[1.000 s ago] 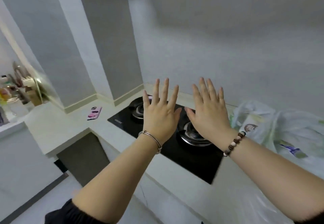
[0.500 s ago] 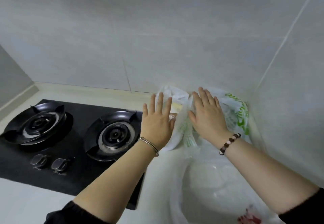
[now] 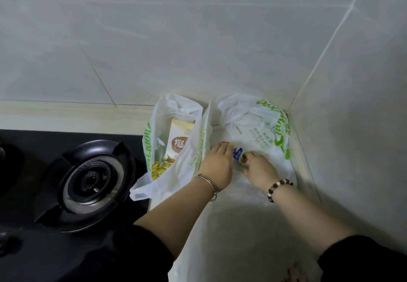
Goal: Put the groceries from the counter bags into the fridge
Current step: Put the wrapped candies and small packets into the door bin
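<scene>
Two white plastic bags with green print stand in the counter's corner. The left bag (image 3: 176, 171) gapes open and shows a beige carton (image 3: 181, 140) and a yellow packet (image 3: 159, 168). Both my hands are at the mouth of the right bag (image 3: 259, 127). My left hand (image 3: 217, 165) reaches forward into it, its fingertips bent down out of sight. Just right of it, my right hand (image 3: 259, 170) curls its fingers round a small blue-labelled item (image 3: 237, 153) inside the bag.
A black gas hob (image 3: 33, 237) with a round burner (image 3: 94, 182) lies to the left, touching the left bag. A third translucent bag (image 3: 242, 248) lies in front, under my forearms. Tiled walls (image 3: 352, 127) close off the back and right.
My view turned right and dipped toward the corner bags. Both hands went from flat and spread above the hob to reaching down into the right bag, and the right hand closed on a small item.
</scene>
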A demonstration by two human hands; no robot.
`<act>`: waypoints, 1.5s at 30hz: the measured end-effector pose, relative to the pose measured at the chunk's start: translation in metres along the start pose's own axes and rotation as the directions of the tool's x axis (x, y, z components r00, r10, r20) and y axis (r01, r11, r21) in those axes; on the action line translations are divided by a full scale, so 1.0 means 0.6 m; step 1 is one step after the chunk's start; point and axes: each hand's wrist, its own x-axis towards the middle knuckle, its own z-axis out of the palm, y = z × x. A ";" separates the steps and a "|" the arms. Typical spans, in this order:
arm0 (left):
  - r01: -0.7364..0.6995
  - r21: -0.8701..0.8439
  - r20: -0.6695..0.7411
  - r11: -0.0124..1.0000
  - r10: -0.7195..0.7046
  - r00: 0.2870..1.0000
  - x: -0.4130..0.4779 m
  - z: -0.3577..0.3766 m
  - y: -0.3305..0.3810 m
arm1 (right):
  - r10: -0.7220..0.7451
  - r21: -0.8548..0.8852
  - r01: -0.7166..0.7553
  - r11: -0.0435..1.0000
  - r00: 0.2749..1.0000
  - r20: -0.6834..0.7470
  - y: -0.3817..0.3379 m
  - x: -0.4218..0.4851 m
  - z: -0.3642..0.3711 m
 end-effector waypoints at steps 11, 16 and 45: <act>0.130 0.259 0.246 0.957 -0.196 0.949 0.112 0.058 -0.016 | 0.004 -0.143 -0.027 0.989 0.988 -0.154 0.011 0.043 0.028; 0.199 0.256 0.244 0.946 -0.263 0.934 0.124 0.056 -0.023 | -0.009 -0.097 -0.010 0.995 0.981 -0.194 0.015 0.040 0.038; 0.235 0.121 -0.352 0.965 -0.179 0.919 -0.147 -0.220 -0.025 | -0.139 0.126 0.212 0.969 0.890 -0.435 -0.196 -0.105 -0.088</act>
